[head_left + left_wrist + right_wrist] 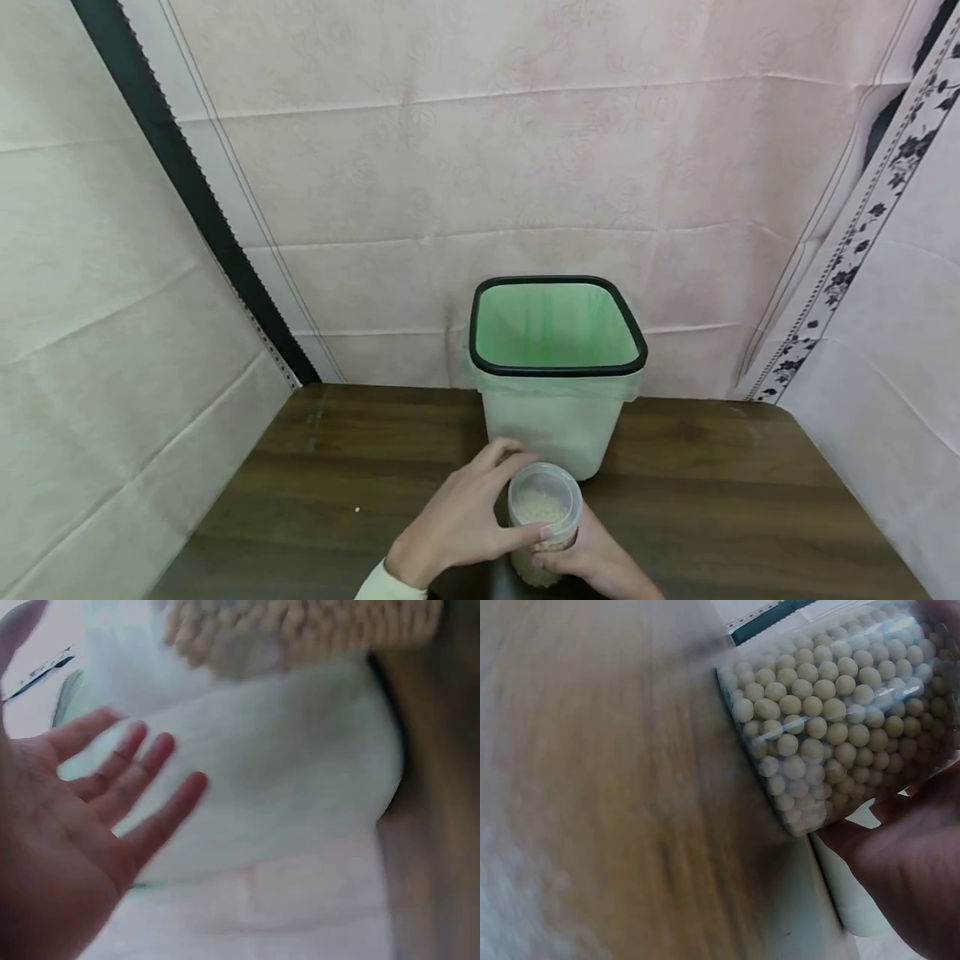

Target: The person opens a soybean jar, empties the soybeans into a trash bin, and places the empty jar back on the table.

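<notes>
A clear plastic jar [534,565] full of small round pale beads, with a translucent lid [546,496], is at the table's near side. My right hand [603,554] grips it from the right; in the right wrist view, beads fill the jar [840,712] beside that hand [907,862]. My left hand [465,512] is at the lid's left, its thumb overlapping the rim in the head view. In the left wrist view its fingers [176,806] are loosely spread, apart from the jar [322,634]. Right fingers behind the jar are mostly hidden.
Just behind the jar stands a pale green bin [551,425] with a black rim, against the back cloth [450,183]. Cloth walls also rise on both sides of the dark wooden table [712,500]. One small white bead [357,509] lies at left.
</notes>
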`<move>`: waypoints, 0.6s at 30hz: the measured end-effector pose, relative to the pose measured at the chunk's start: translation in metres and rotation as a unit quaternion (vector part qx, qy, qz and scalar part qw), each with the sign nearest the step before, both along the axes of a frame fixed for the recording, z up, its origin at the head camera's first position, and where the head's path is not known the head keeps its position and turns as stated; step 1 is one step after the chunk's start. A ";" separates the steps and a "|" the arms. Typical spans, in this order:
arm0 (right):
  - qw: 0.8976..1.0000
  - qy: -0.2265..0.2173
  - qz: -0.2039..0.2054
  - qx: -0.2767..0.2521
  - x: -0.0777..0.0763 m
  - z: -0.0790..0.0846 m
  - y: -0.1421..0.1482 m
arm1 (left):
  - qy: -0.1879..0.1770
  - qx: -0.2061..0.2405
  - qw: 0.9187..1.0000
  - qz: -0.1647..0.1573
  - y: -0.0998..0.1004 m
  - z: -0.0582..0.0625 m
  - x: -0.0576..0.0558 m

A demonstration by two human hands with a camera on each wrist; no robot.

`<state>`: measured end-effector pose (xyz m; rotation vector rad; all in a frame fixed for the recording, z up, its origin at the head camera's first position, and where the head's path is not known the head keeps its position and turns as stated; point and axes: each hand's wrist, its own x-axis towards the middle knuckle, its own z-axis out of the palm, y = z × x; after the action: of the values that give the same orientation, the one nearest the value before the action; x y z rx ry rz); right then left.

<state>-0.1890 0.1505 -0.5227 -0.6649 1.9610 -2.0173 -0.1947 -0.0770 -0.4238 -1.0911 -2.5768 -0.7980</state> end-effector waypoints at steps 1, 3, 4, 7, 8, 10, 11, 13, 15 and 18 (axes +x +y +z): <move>1.000 0.001 0.003 0.001 0.000 0.000 0.001 | -0.007 0.010 1.000 -0.015 0.003 -0.003 -0.003; 1.000 0.000 0.010 0.002 -0.001 0.000 0.001 | -0.013 0.023 0.999 -0.043 0.010 -0.009 -0.008; 1.000 -0.001 0.014 -0.001 -0.001 0.000 0.001 | -0.009 0.023 0.998 -0.052 0.014 -0.011 -0.010; 1.000 0.000 0.014 0.001 -0.002 -0.001 0.001 | 0.015 0.009 0.997 -0.070 0.022 -0.018 -0.017; 1.000 0.002 0.015 0.000 -0.002 -0.002 0.001 | 0.019 0.003 0.997 -0.073 0.023 -0.019 -0.018; 1.000 0.004 0.014 -0.004 -0.003 -0.003 0.000 | 0.019 -0.005 0.997 -0.076 0.025 -0.021 -0.019; 1.000 0.005 0.014 -0.004 -0.003 -0.003 0.000 | 0.016 -0.008 0.997 -0.076 0.025 -0.021 -0.018; 1.000 0.004 0.016 -0.007 -0.004 -0.003 0.001 | 0.003 -0.007 0.997 -0.070 0.024 -0.022 -0.016; 1.000 -0.005 0.015 -0.011 -0.004 -0.002 0.001 | -0.002 -0.006 0.998 -0.060 0.023 -0.022 -0.013; 1.000 -0.021 0.018 -0.015 -0.003 -0.001 0.001 | 0.001 -0.004 0.999 -0.046 0.019 -0.022 -0.008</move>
<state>-0.1919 0.1515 -0.5237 -0.6543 1.8866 -2.0266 -0.2031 -0.0580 -0.4460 -1.2197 -2.5453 -0.8075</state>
